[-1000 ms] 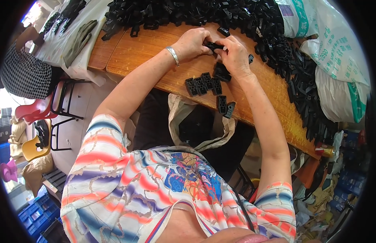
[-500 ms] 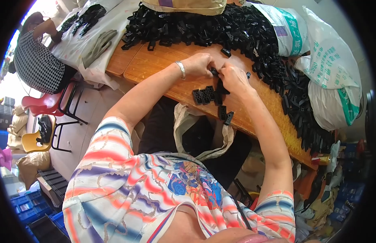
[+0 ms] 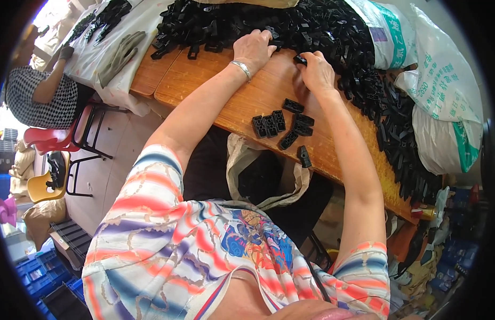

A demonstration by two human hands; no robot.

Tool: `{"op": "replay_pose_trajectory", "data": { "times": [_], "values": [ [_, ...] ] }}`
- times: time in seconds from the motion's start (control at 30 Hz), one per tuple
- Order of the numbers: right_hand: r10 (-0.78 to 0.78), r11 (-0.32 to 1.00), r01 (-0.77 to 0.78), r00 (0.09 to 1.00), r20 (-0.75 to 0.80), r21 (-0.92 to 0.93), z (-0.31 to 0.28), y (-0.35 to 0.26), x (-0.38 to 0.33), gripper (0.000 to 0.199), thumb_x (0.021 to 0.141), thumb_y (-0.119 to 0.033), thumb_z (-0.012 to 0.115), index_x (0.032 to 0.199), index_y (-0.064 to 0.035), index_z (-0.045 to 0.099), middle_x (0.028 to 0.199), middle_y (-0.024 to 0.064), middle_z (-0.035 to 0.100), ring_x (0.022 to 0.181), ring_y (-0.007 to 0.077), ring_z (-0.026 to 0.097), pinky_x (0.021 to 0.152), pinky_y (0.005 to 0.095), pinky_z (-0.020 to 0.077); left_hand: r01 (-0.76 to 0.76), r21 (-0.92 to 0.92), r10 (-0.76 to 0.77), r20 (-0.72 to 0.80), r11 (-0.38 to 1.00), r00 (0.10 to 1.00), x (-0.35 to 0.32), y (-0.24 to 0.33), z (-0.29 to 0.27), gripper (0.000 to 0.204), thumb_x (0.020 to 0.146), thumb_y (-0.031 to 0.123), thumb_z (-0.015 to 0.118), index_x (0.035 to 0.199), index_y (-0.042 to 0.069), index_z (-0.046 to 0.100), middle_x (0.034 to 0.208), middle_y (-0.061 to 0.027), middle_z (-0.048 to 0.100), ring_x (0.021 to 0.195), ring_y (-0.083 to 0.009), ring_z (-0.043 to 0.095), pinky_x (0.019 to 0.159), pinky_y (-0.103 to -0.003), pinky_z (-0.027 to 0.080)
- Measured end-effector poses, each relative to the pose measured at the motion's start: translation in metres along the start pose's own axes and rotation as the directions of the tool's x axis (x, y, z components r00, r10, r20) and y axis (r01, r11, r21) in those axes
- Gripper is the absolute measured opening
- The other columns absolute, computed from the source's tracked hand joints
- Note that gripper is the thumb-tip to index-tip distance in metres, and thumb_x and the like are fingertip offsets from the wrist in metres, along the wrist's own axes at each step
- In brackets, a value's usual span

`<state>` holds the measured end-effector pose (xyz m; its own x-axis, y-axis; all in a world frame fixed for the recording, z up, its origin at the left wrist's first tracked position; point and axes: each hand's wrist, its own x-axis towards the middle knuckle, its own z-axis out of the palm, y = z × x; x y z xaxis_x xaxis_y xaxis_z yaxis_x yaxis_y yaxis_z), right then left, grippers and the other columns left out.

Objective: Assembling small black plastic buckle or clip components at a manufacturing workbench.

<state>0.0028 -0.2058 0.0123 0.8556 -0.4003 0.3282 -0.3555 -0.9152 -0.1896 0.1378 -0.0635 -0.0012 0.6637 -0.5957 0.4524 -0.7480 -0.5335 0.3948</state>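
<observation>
My left hand (image 3: pixel 254 52) is at the near edge of a big pile of small black plastic parts (image 3: pixel 215 26), its thumb and fingers closed around a black part there. To its right, my right hand (image 3: pixel 318 73) pinches one black plastic part (image 3: pixel 300 60) between thumb and fingers, just above the table at the pile's edge. Nearer to me, several finished-looking black blocks lie on the wood: three side by side (image 3: pixel 269 125), one farther back (image 3: pixel 294 105), a small cluster (image 3: pixel 302 125) and one by the front edge (image 3: pixel 304 156).
The wooden table (image 3: pixel 205 80) carries the pile, which curves down its right side. White sacks (image 3: pixel 442 96) stand at the right. An open pale sack (image 3: pixel 237 170) hangs below the front edge. Grey gloves (image 3: pixel 122 56) lie on a covered table at left, where another person (image 3: pixel 42 96) sits.
Both hands have moved apart and away from me to the pile's edge, from close together above the blocks. More of the blocks now show. The person at left has shifted.
</observation>
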Motion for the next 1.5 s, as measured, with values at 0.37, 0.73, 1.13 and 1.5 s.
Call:
{"op": "replay_pose_trajectory", "data": {
  "times": [0.37,0.73,1.13,1.5],
  "values": [
    [-0.006,0.999,0.002,0.993,0.117,0.033,-0.013,0.004,-0.024,0.017,0.086,-0.017,0.067,0.094,-0.0021,0.065,0.092,0.0164,0.069,0.085,0.0312,0.069,0.074,0.0419,0.0542,-0.163,-0.176,0.157,-0.046,0.971,0.987,-0.034,0.009,-0.014,0.022,0.077,0.022,0.077,0.09,0.01,0.064,0.098,-0.0094,0.06,0.093,-0.0288,0.063,0.076,-0.037,0.053],
    [0.293,0.761,-0.494,0.84,0.458,0.421,-0.032,0.022,-0.036,0.022,0.093,-0.017,0.062,0.1,0.003,0.068,0.075,0.0124,0.071,0.06,0.0186,0.069,0.057,0.0325,0.0542,-0.43,-0.206,0.447,0.04,0.879,0.894,-0.07,0.029,-0.006,0.022,0.08,0.023,0.075,0.088,0.008,0.062,0.093,-0.007,0.06,0.093,-0.0274,0.058,0.078,-0.038,0.051],
    [0.024,0.999,-0.022,0.997,0.07,-0.026,-0.033,0.012,-0.062,0.025,0.085,-0.015,0.071,0.106,-0.0036,0.066,0.104,0.0158,0.065,0.096,0.0369,0.064,0.081,0.0427,0.0526,-0.377,-0.217,0.392,0.028,0.9,0.92,-0.074,0.017,-0.008,0.027,0.08,0.022,0.075,0.1,0.007,0.065,0.093,-0.0067,0.059,0.095,-0.0258,0.056,0.082,-0.036,0.049],
    [-0.117,0.933,0.112,0.993,-0.007,0.341,-0.028,-0.004,-0.058,0.019,0.08,-0.006,0.072,0.098,-0.0031,0.068,0.097,0.0124,0.065,0.09,0.0312,0.065,0.079,0.0389,0.0527,-0.329,-0.23,0.357,0.095,0.916,0.929,-0.071,0.017,-0.007,0.024,0.081,0.024,0.075,0.098,0.008,0.068,0.092,-0.0052,0.059,0.093,-0.0245,0.057,0.081,-0.035,0.05]
  ]
}}
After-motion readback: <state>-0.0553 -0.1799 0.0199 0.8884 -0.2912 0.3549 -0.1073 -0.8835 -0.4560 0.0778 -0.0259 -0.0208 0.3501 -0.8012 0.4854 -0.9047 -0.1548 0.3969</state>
